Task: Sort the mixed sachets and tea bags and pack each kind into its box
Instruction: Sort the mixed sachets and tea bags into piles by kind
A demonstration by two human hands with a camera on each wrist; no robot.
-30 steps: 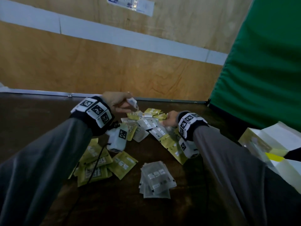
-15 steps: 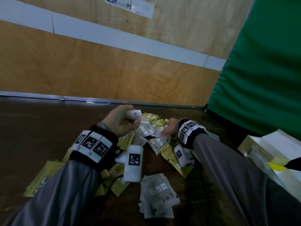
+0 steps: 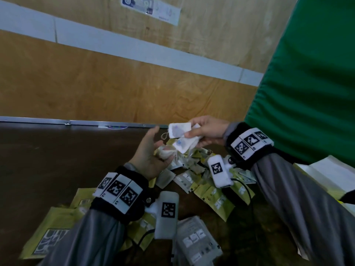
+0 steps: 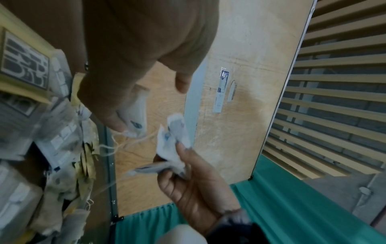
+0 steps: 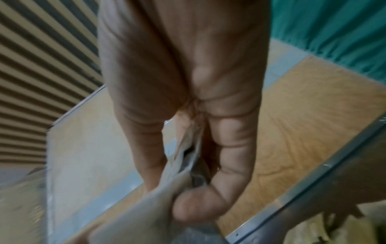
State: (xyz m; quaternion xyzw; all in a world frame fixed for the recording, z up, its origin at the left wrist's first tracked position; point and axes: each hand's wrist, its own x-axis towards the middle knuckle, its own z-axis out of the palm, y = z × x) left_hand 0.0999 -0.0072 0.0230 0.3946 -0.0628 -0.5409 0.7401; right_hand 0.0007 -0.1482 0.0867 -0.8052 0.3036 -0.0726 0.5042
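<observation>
— What did each hand have?
— The right hand (image 3: 208, 131) pinched several tea bags (image 3: 180, 138) above the table (image 3: 57, 160); the left hand (image 3: 151, 156) loosely cupped one.
— And the wrist view?
— Only it showed their strings (image 4: 108, 149).

Dim, flat light; the dark tabletop (image 3: 57, 160) swallows detail; wide-angle bending at the edges; right wrist view heavily blurred, the fingers (image 5: 229, 156) soft.
</observation>
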